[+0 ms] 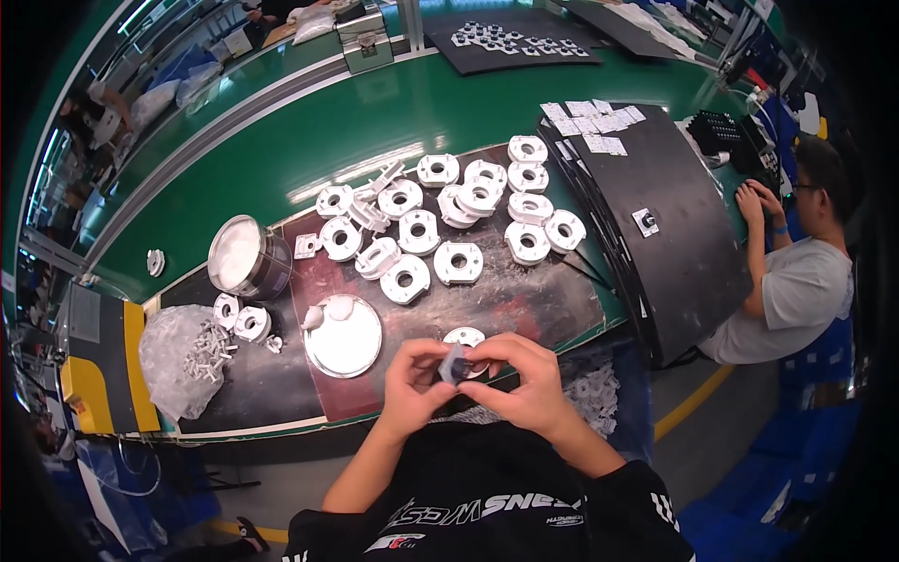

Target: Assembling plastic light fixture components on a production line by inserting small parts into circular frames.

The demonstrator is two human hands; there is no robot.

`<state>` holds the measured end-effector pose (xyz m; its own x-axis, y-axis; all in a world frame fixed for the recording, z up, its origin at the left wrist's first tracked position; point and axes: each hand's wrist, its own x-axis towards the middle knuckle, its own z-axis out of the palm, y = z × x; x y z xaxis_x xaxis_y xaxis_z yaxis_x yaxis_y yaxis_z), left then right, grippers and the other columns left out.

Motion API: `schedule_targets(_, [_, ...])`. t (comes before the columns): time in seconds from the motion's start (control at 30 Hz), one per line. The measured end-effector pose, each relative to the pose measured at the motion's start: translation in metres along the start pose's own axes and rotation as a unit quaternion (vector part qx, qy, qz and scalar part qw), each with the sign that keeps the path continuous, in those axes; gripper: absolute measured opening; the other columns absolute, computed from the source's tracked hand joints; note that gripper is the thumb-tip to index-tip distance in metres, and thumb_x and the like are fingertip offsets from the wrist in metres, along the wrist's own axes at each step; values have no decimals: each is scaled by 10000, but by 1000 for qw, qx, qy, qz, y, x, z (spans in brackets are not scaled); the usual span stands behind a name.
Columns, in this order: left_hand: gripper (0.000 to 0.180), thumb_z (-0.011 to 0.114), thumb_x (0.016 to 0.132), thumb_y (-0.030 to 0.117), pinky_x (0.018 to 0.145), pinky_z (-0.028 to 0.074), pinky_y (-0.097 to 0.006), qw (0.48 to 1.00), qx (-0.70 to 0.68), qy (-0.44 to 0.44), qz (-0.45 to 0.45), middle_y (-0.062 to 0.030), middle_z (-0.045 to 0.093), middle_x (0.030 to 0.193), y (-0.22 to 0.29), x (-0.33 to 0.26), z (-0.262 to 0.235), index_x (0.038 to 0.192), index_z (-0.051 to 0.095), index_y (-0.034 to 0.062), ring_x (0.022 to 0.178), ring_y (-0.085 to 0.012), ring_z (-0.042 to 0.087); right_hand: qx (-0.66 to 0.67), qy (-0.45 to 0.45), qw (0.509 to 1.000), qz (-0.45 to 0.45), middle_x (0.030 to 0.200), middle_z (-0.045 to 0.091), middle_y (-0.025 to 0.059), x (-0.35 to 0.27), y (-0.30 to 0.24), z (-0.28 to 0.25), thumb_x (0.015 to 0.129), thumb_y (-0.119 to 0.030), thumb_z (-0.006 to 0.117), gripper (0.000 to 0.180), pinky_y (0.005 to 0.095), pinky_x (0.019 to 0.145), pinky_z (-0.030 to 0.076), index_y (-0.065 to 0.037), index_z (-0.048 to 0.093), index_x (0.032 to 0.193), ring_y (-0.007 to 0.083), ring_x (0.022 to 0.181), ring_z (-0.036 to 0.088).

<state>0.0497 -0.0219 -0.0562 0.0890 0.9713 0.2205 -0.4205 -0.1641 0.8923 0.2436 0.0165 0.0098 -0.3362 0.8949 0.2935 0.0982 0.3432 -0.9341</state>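
Observation:
My left hand [412, 382] and my right hand [522, 382] meet near the table's front edge. Between their fingertips they pinch a small grey and dark part [453, 363], tilted on edge; its exact kind is hard to make out. Just beyond the fingers lies a white ring-shaped housing [465, 334], partly hidden by my right hand. To the left is a round white lid [344, 345] with small white pieces on it. Many more white housings [419, 231] with round centre holes are spread and stacked across the dark mat [478, 304].
At left stand an open tin [245, 258], a plastic bag [178, 365] of small white pieces and a yellow-and-grey machine [108, 361]. Black boards [684, 281] with white cards are stacked at right. A co-worker [796, 272] sits beyond them.

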Motion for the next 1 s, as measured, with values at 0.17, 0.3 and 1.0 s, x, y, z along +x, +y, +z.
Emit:
schedule_targets(0.17, [551,734,989,334,1042,514,-431,947,-300,92,-68,-230,686,1241,2,-4,0,1374,455,54,1178,-307,673,-110,-56,991,-56,1229,688,119,12,9,-18,709,-279,937,662,379,917,493,-68,670,1277,265,1108,651])
schedule_targets(0.3, [430,789,929,157,938,542,-378,986,-27,152,-58,-172,725,1188,14,-3,1,1284,571,52,1034,-270,694,-210,-141,965,-67,1420,599,121,13,39,-28,699,-354,922,853,469,1136,362,-91,570,1430,336,1334,534])
schedule_targets(1.0, [342,790,852,196,951,470,-422,741,636,-188,102,-67,672,1217,47,36,2,1182,730,128,1113,-284,608,-188,-152,970,-12,1356,663,92,6,63,-22,708,-338,919,810,435,1147,334,-100,589,1408,277,1287,592])
